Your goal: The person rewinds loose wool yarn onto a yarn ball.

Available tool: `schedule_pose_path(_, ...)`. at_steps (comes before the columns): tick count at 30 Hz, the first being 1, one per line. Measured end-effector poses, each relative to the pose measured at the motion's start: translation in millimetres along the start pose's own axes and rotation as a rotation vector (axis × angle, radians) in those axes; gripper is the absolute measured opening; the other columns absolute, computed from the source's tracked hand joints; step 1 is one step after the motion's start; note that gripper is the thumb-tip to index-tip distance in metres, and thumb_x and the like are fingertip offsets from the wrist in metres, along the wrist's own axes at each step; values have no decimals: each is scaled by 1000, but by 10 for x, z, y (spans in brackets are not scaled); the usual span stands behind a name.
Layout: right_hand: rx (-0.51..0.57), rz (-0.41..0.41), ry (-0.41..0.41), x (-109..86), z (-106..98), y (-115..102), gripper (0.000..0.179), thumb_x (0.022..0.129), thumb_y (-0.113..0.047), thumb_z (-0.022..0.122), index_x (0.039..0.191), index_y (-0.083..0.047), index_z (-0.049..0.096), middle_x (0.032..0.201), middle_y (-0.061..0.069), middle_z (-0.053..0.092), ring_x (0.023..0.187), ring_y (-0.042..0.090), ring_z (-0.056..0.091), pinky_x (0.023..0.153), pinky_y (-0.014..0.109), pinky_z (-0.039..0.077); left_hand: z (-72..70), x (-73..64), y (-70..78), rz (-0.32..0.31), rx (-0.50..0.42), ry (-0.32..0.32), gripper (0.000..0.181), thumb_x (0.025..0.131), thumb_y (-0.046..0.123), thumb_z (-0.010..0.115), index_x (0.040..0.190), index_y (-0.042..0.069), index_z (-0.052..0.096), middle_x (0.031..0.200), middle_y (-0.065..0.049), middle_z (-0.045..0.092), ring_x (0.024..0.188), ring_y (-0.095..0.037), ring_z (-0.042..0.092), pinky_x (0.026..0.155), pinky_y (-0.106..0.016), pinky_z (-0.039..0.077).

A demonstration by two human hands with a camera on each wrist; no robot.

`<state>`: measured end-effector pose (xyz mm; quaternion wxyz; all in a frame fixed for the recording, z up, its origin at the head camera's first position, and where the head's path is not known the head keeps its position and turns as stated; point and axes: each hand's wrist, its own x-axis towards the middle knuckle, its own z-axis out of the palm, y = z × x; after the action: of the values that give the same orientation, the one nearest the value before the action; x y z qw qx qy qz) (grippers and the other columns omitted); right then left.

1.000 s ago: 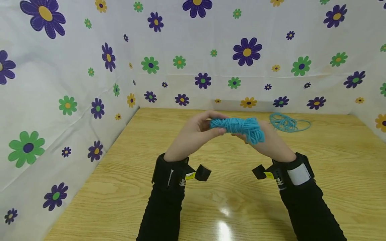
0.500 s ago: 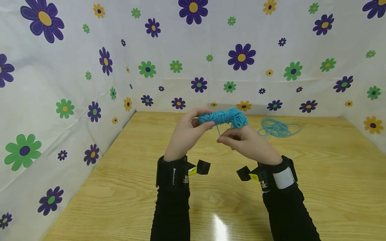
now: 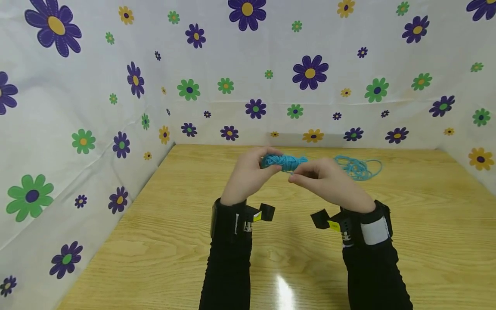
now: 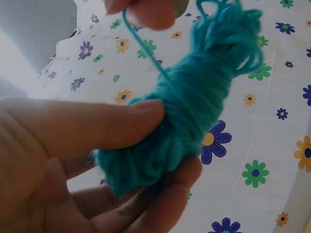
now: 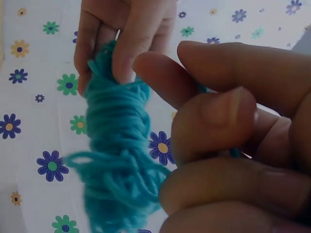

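Note:
A turquoise bundle of yarn (image 3: 287, 162), wrapped round its middle with loose loops at one end, is held above the table. My left hand (image 3: 251, 174) grips its left end, thumb in front and fingers behind. In the left wrist view the wound yarn (image 4: 194, 102) slants up from the thumb, and one strand (image 4: 145, 47) runs from it to the other hand's fingers. My right hand (image 3: 323, 177) pinches that strand just right of the bundle. In the right wrist view its curled fingers (image 5: 214, 121) are close beside the wraps.
A loose tangle of turquoise yarn (image 3: 358, 168) lies on the wooden table (image 3: 162, 241) at the back right. Behind and to the left hangs a white flowered cloth (image 3: 217, 51). Both wrists wear black straps with small cameras.
My right hand has come out from behind the bundle and now pinches a strand. Since half a second ago, the bundle has lowered slightly and the strand's visible length has shortened.

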<state>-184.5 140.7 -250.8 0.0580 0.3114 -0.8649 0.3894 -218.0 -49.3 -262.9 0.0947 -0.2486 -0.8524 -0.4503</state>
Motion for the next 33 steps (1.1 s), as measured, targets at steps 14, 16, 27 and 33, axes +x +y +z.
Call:
schedule_pose_path(14, 47, 63, 90, -75, -197, 182, 21, 93, -20, 56, 91, -3, 68, 76, 7, 59, 61, 19, 45, 55, 29, 37, -51, -22, -26, 78, -147, -387, 25, 90, 11, 60, 115, 8, 60, 101, -5, 59, 73, -18, 53, 68, -28, 45)
schedule_pose_path(16, 77, 73, 101, -83, -219, 217, 21, 93, -21, 56, 91, -3, 68, 72, 7, 54, 58, 18, 42, 53, 30, 36, -68, -29, -34, 96, -188, -424, 27, 90, 10, 59, 117, 7, 59, 101, -6, 58, 74, -19, 53, 71, -29, 46)
schedule_pose_path(27, 240, -16, 22, -8, -141, 297, 13, 91, 1, 53, 91, 8, 64, 73, 8, 55, 61, 15, 48, 56, 24, 44, -115, -68, -9, 100, -456, -357, 28, 92, 5, 54, 120, 1, 54, 108, -13, 54, 89, -24, 60, 84, -37, 49)
schedule_pose_path(33, 134, -168, 18, 79, 4, 206, 11, 90, 4, 53, 96, 4, 63, 64, 4, 51, 56, 18, 46, 53, 31, 42, -61, -46, 58, 81, -538, -205, 29, 91, 5, 56, 120, 1, 54, 110, -13, 55, 91, -23, 59, 83, -35, 49)
